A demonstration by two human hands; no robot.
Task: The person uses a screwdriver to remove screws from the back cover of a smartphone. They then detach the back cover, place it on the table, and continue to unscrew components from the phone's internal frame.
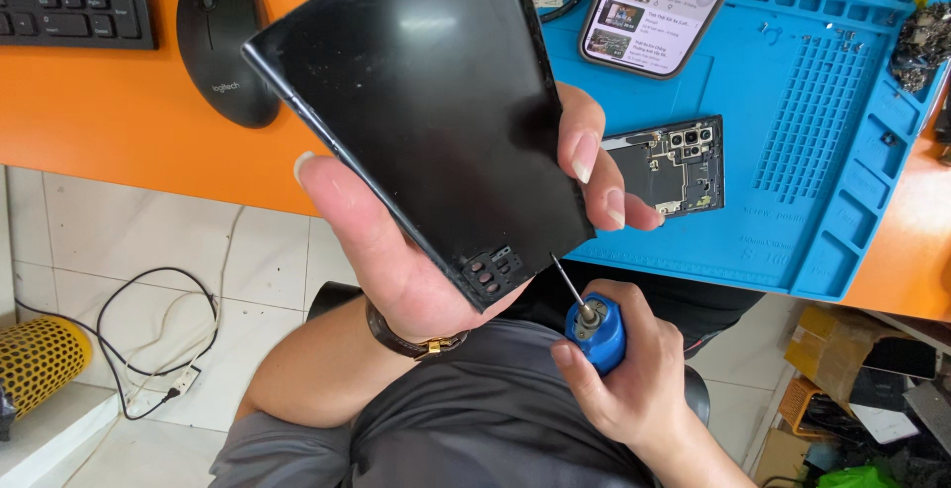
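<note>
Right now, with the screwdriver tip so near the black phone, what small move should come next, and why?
Probably bring the screwdriver tip up to the lower corner of the black phone. The right hand holds the blue handle with the thin shaft pointing at that corner, beside the small openings, but the tip is apart from it. The left hand grips the phone by its edges.

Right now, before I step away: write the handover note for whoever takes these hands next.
Left hand: grips the black phone back panel, raised above the bench edge, camera cutout toward the body.
Right hand: holds the blue-handled screwdriver, tip just below the panel's lower corner; contact not clear.
On the blue repair mat: the opened phone body, circuitry exposed; a lit phone beyond it.
Done: panel is off the body.
Left: panel and body remain apart.
</note>
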